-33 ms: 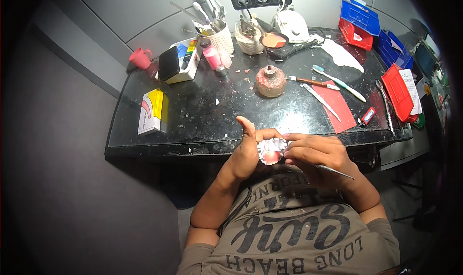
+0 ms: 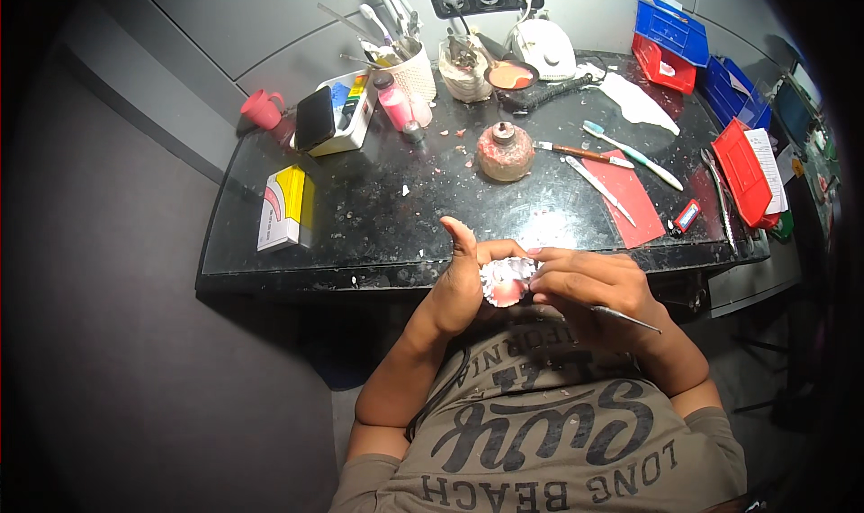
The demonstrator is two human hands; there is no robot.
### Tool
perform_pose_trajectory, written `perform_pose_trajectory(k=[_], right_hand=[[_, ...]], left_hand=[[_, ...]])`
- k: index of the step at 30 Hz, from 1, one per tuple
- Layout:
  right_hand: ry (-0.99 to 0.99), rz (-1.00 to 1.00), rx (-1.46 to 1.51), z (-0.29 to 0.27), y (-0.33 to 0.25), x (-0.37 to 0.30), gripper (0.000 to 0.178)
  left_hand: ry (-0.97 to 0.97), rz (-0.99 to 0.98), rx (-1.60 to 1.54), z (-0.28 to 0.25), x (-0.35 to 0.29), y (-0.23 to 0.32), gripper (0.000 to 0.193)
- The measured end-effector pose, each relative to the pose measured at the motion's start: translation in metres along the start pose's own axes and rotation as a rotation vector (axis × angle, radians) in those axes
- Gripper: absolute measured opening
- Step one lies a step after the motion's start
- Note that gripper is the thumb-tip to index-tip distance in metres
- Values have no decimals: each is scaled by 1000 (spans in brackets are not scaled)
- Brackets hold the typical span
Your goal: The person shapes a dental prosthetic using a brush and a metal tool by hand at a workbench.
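Just in front of the bench edge, my left hand is closed round a small white dental cast, its thumb sticking up. The cast has a jagged rim and a smooth pink patch, apparently wax, on its near side. My right hand grips a thin metal carving tool, whose rear end pokes out below the palm. Its fingertips touch or nearly touch the cast's right side; the tool's working tip is hidden there. On the bench beyond stands a stained round spirit burner.
A wood-handled knife, a white knife, a toothbrush, a pink wax sheet and a red lighter lie to the right. Leftward are a yellow-white box, a pink bottle and a tool pot.
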State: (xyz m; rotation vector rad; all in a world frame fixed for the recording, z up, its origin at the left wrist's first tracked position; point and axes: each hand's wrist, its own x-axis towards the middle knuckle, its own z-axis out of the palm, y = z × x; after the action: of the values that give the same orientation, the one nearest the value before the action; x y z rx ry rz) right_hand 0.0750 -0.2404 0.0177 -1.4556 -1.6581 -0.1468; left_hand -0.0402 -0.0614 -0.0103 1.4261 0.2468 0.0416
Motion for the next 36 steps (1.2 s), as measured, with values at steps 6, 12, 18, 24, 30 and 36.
perform_pose_trajectory(k=[6,12,18,24,30,36], right_hand=[[-3,-71,-16,3,2,3,16],[58,-75,35,8,6,2,19],[89,-94,-21,14,7,4,18],[86,-88,28,13,7,3,18],[104,-66,0,17,9,5,16],[116,-100,3,19,11,4,16]], left_hand=[[-87,-19,-65,-4,-2,2,120],[-98,-11,-93,-6,-1,-1,119],[-67,-16,-132,-5,-3,-1,118],[-63,-13,-149,-6,-2,-4,114],[-22,-7,-201,-1,0,-6,113],[59,23,-253,4,3,-6,115]])
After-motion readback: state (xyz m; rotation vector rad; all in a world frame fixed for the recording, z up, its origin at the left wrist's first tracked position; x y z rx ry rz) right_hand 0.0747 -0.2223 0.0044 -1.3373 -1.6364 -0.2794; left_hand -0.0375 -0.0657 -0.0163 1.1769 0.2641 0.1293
